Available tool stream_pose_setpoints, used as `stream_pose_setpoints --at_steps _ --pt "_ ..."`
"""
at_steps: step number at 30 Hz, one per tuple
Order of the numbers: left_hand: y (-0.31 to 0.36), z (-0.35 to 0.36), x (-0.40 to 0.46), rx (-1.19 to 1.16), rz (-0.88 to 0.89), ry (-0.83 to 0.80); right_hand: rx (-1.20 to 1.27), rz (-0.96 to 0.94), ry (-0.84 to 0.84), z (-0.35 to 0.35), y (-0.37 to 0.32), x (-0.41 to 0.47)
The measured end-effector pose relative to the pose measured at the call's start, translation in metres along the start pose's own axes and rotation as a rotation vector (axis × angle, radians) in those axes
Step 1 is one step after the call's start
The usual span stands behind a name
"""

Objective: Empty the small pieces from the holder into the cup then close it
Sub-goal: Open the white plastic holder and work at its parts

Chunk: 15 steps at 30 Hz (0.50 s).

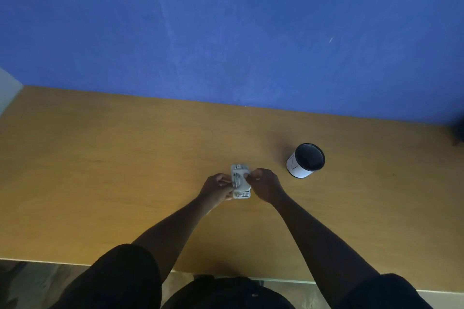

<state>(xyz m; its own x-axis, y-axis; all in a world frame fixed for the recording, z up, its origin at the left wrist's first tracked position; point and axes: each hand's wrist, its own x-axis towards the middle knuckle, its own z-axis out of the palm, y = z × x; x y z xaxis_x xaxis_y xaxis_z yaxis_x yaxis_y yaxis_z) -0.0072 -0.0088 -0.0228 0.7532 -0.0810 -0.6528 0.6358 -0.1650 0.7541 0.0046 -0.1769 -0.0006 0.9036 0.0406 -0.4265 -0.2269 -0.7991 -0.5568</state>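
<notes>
A small grey rectangular holder lies flat on the wooden table, lengthwise away from me, with small metal pieces showing at its near and far ends. My left hand grips its left side and my right hand pinches its right upper edge. A white paper cup with a dark inside stands upright to the right of the holder, about a hand's width from my right hand. Whether the holder's lid is open or closed, I cannot tell.
A blue wall rises right behind the table's far edge. The table's near edge runs just in front of my body. A dark object pokes in at the far right edge.
</notes>
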Motion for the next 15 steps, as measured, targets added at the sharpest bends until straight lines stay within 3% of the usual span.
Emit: stream_pose_setpoints --at_steps 5,15 --pt "0.010 0.005 -0.008 -0.195 0.007 -0.001 0.124 0.007 0.027 -0.009 0.006 -0.011" --pt "0.021 0.045 -0.029 -0.152 0.088 0.179 0.363 0.033 0.064 -0.020 0.012 -0.027"
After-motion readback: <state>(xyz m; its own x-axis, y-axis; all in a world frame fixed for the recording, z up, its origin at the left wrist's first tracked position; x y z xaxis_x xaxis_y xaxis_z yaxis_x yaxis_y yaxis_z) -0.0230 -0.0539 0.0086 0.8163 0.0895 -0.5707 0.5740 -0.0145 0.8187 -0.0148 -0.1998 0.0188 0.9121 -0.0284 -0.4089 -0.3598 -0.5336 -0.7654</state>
